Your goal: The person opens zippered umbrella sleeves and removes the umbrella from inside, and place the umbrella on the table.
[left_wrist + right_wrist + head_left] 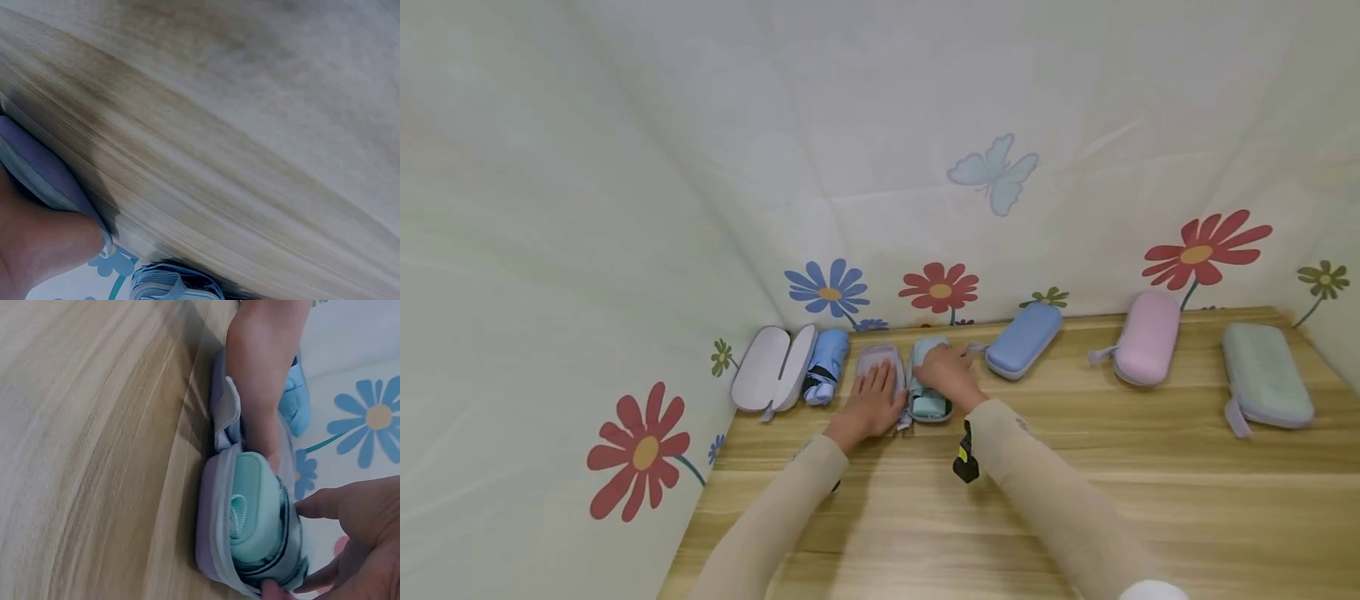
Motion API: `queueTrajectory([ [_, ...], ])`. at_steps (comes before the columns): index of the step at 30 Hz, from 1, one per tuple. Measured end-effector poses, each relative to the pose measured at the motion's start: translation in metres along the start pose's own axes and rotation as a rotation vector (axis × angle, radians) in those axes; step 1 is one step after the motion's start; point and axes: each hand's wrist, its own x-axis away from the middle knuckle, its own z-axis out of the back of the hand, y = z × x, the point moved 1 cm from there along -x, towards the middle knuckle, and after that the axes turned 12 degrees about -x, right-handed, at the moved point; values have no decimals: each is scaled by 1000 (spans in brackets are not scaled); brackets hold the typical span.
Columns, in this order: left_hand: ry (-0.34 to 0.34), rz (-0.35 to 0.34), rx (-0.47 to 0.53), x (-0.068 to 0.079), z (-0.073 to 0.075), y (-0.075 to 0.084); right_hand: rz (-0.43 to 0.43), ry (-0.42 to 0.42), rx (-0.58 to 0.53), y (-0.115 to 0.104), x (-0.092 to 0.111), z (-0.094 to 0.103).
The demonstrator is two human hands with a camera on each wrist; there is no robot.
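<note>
"What are the surfaces like?"

"The table [910, 517] has streaky wood grain. The open case [880, 351] is a rounded shell with a pale edge and a fabric tab [227, 415]. The mint umbrella [929, 407] sits in its right half: creased cloth and a smooth, blocky handle [257, 506] with rounded corners."

"And around it?"

"To the left, a folded blue umbrella [831, 348] beside an open pale case [758, 368]. To the right, a blue case [1024, 340], a pink case [1147, 340] and a green case [1266, 375], all closed. Behind hangs a flower-printed sheet [865, 125]."

"Anything blocking the view?"

"Both hands. The left hand [874, 403] lies flat on the case's left half, fingers straight. The right hand [951, 373] arches over the mint umbrella, fingers touching it; I can't tell whether they grip or merely press."

"How does that umbrella look?"

"It lies lengthwise, handle toward the person, with a pale cord [237, 517] looped at the handle's end."
</note>
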Motion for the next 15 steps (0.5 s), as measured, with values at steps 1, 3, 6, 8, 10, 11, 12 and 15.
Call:
queueTrajectory([
  [1, 0, -2, -4, -3, -3, 0, -13, 2, 2, 0, -1, 0],
  [3, 4, -2, -2, -7, -7, -2, -17, 2, 0, -1, -3, 0],
  [6, 10, 1, -12, -9, -10, -4, 11, -6, -2, -3, -7, 1],
  [8, 20, 1, -12, -10, -11, -4, 9, -9, 1, -4, -10, 2],
  [10, 22, 3, -22, -11, -11, -4, -12, -5, 26, -5, -12, -1],
  [11, 23, 3, -22, -10, -11, -4, -23, 2, 44, -6, -13, -3],
  [12, 22, 1, -23, -11, -11, -4, -35, 11, 57, -6, -15, -6],
  [15, 5, 0, -31, -9, -9, -4, -58, 36, 81, -5, -15, -13],
])
